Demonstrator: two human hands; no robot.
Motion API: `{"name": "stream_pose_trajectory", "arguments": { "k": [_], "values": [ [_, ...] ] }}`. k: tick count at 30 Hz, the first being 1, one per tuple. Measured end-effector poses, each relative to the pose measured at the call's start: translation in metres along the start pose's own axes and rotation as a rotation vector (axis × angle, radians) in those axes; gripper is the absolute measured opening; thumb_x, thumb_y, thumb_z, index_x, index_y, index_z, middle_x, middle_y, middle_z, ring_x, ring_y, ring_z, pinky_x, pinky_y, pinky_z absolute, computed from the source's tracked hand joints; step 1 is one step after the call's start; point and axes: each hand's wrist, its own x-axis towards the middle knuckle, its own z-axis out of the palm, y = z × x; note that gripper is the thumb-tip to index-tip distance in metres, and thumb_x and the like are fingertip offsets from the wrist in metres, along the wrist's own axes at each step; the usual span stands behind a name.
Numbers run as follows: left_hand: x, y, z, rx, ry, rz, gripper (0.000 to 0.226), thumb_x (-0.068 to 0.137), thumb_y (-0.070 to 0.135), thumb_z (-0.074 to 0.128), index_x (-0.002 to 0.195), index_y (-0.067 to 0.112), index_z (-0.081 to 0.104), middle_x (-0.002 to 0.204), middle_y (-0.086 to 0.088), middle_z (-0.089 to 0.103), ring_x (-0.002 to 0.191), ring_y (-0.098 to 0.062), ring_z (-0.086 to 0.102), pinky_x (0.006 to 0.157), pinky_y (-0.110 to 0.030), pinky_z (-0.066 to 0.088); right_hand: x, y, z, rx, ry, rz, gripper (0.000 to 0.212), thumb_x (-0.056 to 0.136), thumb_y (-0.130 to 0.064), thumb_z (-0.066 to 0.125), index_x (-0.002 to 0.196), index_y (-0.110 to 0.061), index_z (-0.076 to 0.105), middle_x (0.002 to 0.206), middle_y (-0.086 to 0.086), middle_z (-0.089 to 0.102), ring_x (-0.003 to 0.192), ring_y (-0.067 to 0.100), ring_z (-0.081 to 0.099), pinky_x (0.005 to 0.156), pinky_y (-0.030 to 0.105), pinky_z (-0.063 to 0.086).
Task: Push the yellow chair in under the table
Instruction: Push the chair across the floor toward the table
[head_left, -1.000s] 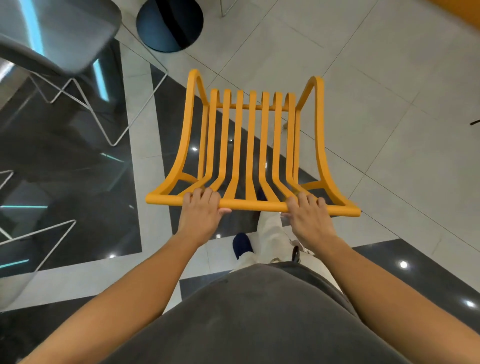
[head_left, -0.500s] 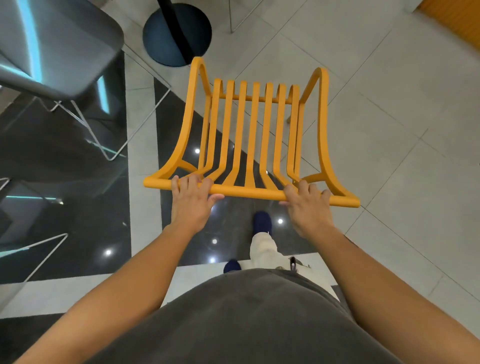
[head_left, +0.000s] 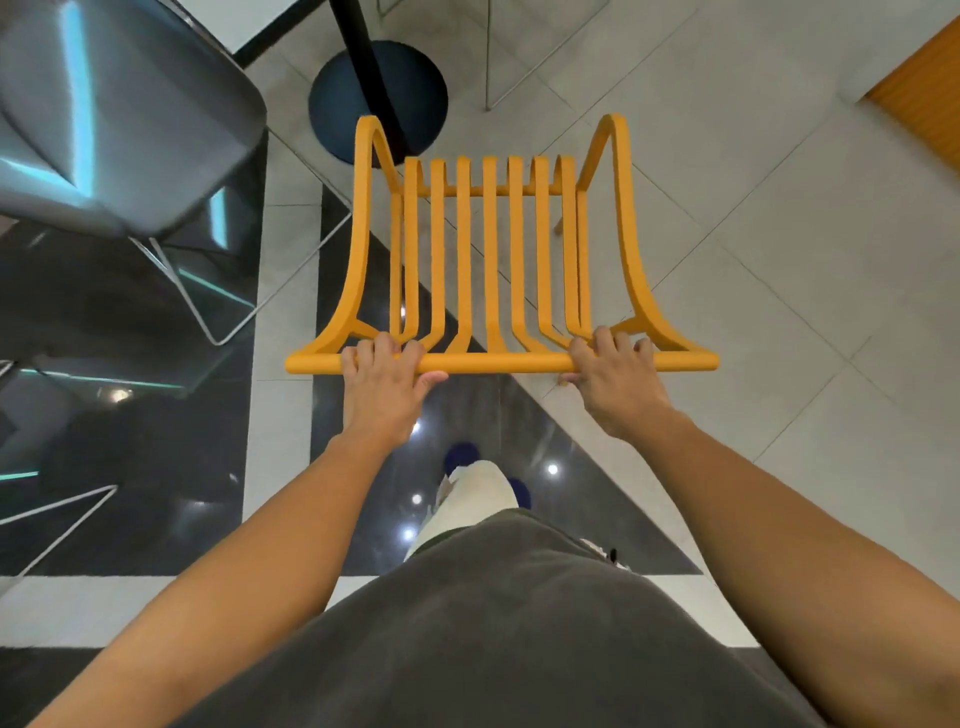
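Observation:
The yellow chair (head_left: 491, 260) is seen from above, its slatted back and seat running away from me toward the table's black pole (head_left: 363, 67) and round dark base (head_left: 332, 98). My left hand (head_left: 387, 384) grips the top rail of the backrest left of centre. My right hand (head_left: 615, 379) grips the same rail right of centre. The chair's front edge overlaps the round base in view. A white corner of the table top (head_left: 260, 21) shows at the upper left; the rest of it is out of frame.
A grey chair (head_left: 114, 119) with thin white wire legs stands at the left, close to the yellow chair's left side. More wire legs (head_left: 488, 57) rise beyond the base. The floor is light tile with glossy black panels. An orange wall panel (head_left: 924, 88) is at upper right.
The yellow chair has moved forward toward the table's base, with both hands still on its top rail. I have stepped forward, and the pole and table corner have come into view.

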Motion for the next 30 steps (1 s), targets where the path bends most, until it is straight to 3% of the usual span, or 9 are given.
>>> {"name": "stream_pose_trajectory", "arguments": {
  "k": [22, 30],
  "values": [
    [0.247, -0.055, -0.040, -0.048, -0.025, -0.203, 0.044, 0.094, 0.055, 0.038, 0.110, 0.018, 0.057, 0.106, -0.014, 0.055, 0.096, -0.034, 0.046, 0.086, -0.052, 0.038, 0.293, 0.054, -0.123, -0.037, -0.026, -0.214, 0.041, 0.097, -0.044, 0.031, 0.113, -0.009, 0.046, 0.107, 0.016, 0.051, 0.092, 0.034, 0.047, 0.082, 0.053, 0.037],
    [0.286, -0.055, -0.051, -0.078, -0.058, -0.262, 0.043, 0.095, 0.053, 0.038, 0.112, 0.019, 0.057, 0.106, -0.011, 0.052, 0.093, -0.030, 0.045, 0.086, -0.048, 0.036, 0.350, 0.071, -0.141, -0.072, -0.036, -0.279, 0.043, 0.097, -0.045, 0.029, 0.115, -0.010, 0.046, 0.110, 0.014, 0.052, 0.097, 0.033, 0.046, 0.085, 0.052, 0.037]
  ]
}}
